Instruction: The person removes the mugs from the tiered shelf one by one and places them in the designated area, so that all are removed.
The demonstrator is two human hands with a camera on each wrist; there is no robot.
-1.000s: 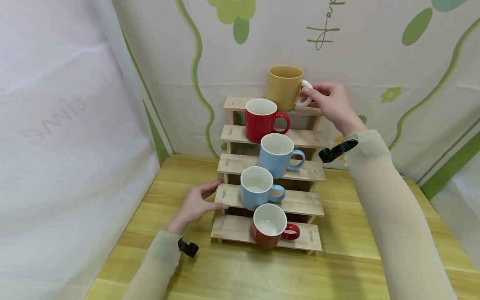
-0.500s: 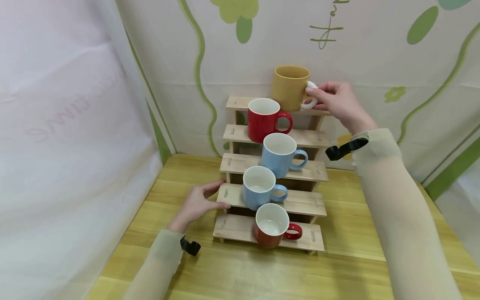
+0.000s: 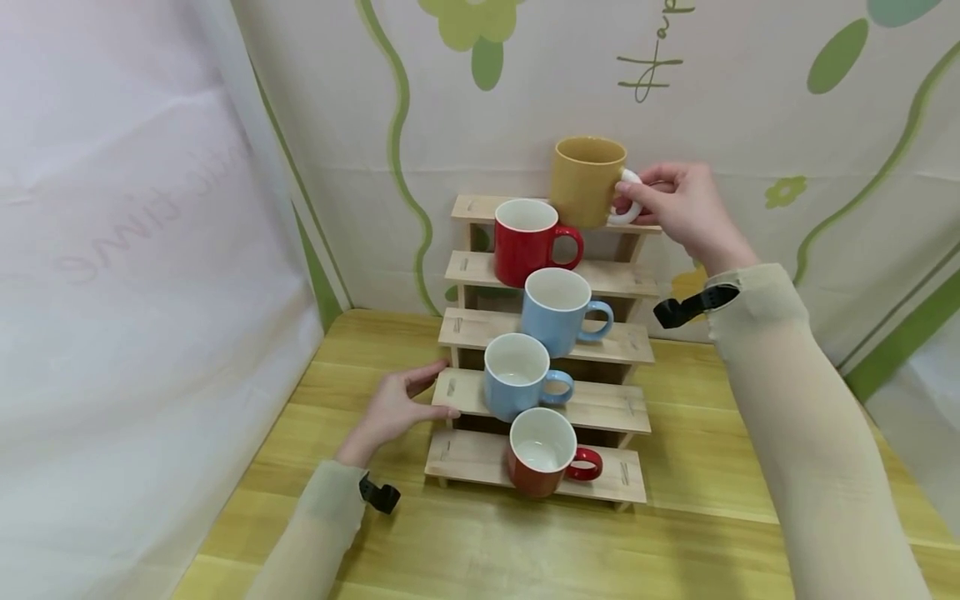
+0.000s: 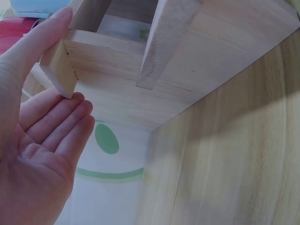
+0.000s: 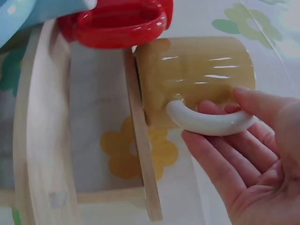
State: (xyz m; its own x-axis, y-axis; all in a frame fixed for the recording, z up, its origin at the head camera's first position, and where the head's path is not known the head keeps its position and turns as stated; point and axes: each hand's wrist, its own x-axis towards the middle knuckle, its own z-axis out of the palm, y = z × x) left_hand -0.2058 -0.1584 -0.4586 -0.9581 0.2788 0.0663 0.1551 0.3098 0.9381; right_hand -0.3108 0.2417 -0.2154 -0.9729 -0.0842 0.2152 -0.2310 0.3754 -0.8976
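Observation:
A stepped wooden rack [image 3: 617, 405] stands on the table with one mug on each of its steps. On its top step is a yellow mug [image 3: 588, 187], whose white handle [image 5: 211, 123] my right hand [image 3: 692, 206] pinches between thumb and fingers. In the right wrist view the mug's base is against the top board or nearly so. Below stand a red mug [image 3: 522, 250], a blue mug [image 3: 555, 315], a second blue mug [image 3: 513, 379] and a brownish-red mug [image 3: 536, 462]. My left hand [image 3: 393, 408] holds the left end of a lower step, thumb above, fingers beyond it.
The rack stands on a wood-grain table [image 3: 405, 542], close to a white patterned cloth [image 3: 720, 100] at the back. Another cloth [image 3: 150, 333] hangs on the left side. The mug handles point to the right.
My right hand has shifted the yellow mug rightward along the top step and, lately, slightly lower. My left hand keeps its place on the rack, and the other mugs stay put.

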